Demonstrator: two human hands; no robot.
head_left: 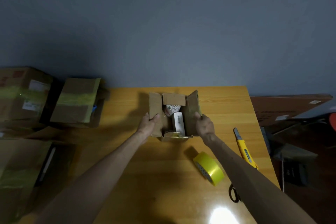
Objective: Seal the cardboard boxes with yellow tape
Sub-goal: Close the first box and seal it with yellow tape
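My left hand (150, 123) grips the left flap (155, 107) of the open cardboard box (164, 137), my right hand (204, 125) the right flap (192, 111), fingers curled over each edge. The board looks light, stiff and easily creased, so I'd hold the free edges. Between my fingers a white carton (179, 123) bears an unreadable barcode. The yellow tape roll (209, 168) lies behind my right fingers.

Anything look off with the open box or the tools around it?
The open box is worn: its near flap is crumpled, with old yellow tape stuck on it. The utility knife right of it seems to lie with its blade out.
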